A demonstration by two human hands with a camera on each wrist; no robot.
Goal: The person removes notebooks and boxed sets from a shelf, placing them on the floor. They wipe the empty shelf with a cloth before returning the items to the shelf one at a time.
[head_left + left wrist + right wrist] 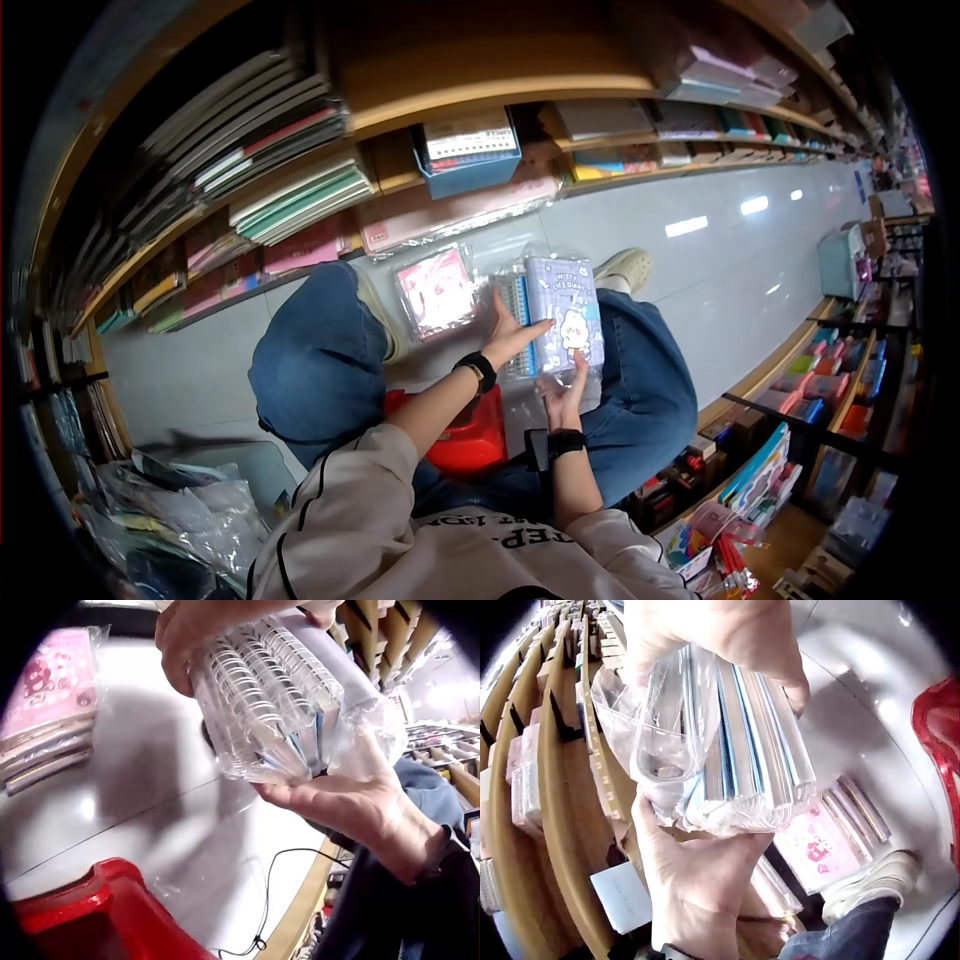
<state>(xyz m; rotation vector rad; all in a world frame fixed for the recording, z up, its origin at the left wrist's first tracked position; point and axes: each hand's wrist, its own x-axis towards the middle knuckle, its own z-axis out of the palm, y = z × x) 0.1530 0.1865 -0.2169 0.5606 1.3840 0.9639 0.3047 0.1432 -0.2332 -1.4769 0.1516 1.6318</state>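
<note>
A clear-wrapped stack of spiral notebooks (pixel 568 290) with a lilac cartoon cover is held up between both hands. My left hand (pixel 517 335) grips its left side, the thumb reaching over the cover. At the near edge, my right hand (pixel 565 398) holds the stack, thumb on top. The left wrist view shows the white coils of the notebooks (pixel 255 682), with my right hand (pixel 360 806) against the wrap. Page edges of the stack (pixel 742 742) face the right wrist view, between my right hand (pixel 727 634) above and my left hand (pixel 697 881) below.
A wrapped pink pack (pixel 437 292) lies on the tiled floor to the left. A red plastic object (pixel 472 435) sits between the legs. Shelves of books (pixel 430 105) run along the far side; more goods (pixel 815 380) stand at right. Plastic-wrapped items (pixel 185 510) are at lower left.
</note>
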